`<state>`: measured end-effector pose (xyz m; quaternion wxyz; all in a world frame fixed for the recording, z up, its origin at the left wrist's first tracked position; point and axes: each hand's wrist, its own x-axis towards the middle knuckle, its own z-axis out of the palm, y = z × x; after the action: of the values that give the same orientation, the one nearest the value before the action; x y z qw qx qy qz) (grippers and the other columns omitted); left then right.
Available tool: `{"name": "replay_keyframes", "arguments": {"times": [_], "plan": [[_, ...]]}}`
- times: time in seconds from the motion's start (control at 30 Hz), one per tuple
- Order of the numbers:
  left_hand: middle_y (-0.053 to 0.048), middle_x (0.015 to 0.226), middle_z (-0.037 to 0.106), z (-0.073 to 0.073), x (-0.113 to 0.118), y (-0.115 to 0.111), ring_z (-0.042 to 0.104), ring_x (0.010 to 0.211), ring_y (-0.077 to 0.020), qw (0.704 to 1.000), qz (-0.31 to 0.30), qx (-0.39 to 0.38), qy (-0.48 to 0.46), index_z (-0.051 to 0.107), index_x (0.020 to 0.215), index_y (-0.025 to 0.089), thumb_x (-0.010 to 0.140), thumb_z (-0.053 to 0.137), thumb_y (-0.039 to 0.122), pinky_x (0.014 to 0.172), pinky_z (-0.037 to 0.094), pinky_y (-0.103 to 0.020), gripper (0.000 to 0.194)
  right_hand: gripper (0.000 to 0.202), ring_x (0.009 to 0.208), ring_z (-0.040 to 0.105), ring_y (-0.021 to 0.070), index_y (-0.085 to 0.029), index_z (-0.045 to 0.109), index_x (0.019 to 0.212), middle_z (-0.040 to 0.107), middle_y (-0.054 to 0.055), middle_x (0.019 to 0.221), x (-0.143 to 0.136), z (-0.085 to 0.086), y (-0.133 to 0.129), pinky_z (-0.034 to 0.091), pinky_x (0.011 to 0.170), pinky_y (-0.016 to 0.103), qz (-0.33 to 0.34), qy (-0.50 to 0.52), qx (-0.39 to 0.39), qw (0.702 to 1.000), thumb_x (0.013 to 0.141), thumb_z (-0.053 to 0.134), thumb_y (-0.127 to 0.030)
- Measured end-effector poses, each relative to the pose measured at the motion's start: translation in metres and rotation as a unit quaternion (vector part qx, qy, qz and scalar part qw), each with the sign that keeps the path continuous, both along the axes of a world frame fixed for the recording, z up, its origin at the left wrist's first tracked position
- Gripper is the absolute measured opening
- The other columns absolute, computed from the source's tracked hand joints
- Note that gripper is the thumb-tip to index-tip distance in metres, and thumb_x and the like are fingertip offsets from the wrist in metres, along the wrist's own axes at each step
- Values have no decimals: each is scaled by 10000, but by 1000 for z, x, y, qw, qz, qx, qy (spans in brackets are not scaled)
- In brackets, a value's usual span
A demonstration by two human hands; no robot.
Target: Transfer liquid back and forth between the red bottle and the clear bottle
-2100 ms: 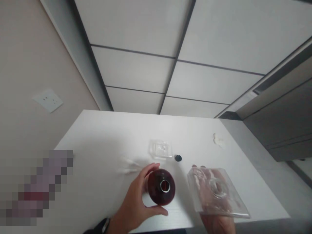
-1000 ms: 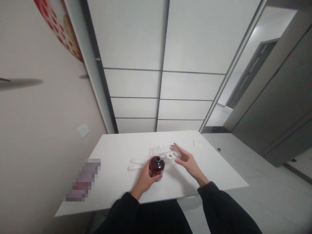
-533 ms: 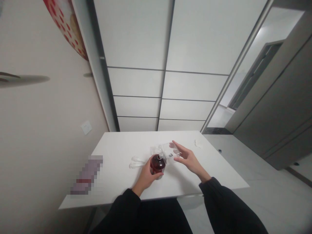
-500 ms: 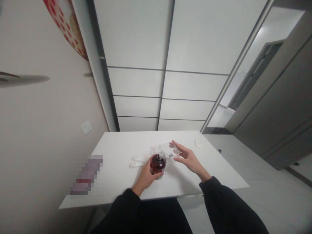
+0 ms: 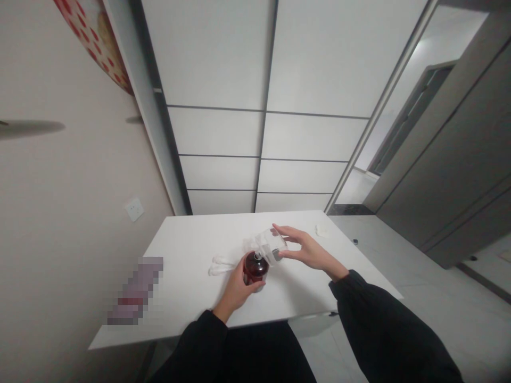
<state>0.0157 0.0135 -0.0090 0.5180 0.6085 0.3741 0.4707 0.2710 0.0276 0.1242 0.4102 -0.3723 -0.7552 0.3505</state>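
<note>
My left hand (image 5: 238,284) is wrapped round a dark red-brown bottle (image 5: 256,267), which stands upright on the white table (image 5: 191,303). My right hand (image 5: 300,247) grips a clear plastic container (image 5: 270,244) between thumb and fingers. That container is tilted, its lower left end close to the bottle's neck; whether they touch I cannot tell. More see-through material shows behind the bottle, too faint to name. Left of my left hand lie two slim, clear objects with rounded ends (image 5: 219,266), partly hidden by the fingers.
A pixelated purple item (image 5: 138,290) lies at the table's left edge. A small white crumpled piece (image 5: 320,230) rests near the far right corner. Behind the table stand white panelled doors (image 5: 295,141); a wall with a socket (image 5: 134,209) rises on the left.
My right hand has closed its fingers on the clear container, which is now more tilted and held firmly. My left hand stays on the bottle. The view has shifted slightly.
</note>
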Motion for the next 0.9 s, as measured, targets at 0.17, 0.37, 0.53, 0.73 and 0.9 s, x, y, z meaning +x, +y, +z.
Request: {"name": "replay_keyframes", "arguments": {"times": [0.17,0.37,0.53,0.73,0.9], "plan": [[-148,1528,637,-2,0,0,588,1424,-369,1000,2,-4,-2,511,1518,216,690,920,263,1248,401,-562,925,742,1303,672,315,-339,618,1517,683,111,1445,0,8,3,588,1072,533,6,-28,26,999,848,897,-495],[-152,1507,648,-3,0,1,599,1403,-375,1000,-1,-7,2,499,1529,208,699,916,289,1219,437,-557,932,698,1242,698,296,-320,640,1497,705,111,1407,-2,19,5,624,1008,477,15,-57,54,997,864,877,-492],[-152,1531,629,-1,0,1,585,1416,-373,1000,-3,-3,2,499,1524,205,701,922,318,1248,402,-560,932,685,1218,706,301,-304,648,1491,706,116,1406,-4,31,7,632,969,452,29,-90,66,993,871,872,-490],[-161,1506,646,0,1,1,602,1396,-384,1000,-2,-4,-3,511,1509,203,684,941,338,1237,412,-567,941,700,1230,695,308,-311,623,1519,704,116,1405,-6,41,10,626,963,440,43,-130,72,988,889,852,-516],[-160,1505,643,-4,1,2,613,1380,-375,1000,-6,-4,-3,490,1525,211,704,930,324,1224,423,-557,938,719,1288,664,334,-326,591,1550,681,102,1444,-7,45,13,560,1082,476,49,-173,86,980,906,833,-536]]}}
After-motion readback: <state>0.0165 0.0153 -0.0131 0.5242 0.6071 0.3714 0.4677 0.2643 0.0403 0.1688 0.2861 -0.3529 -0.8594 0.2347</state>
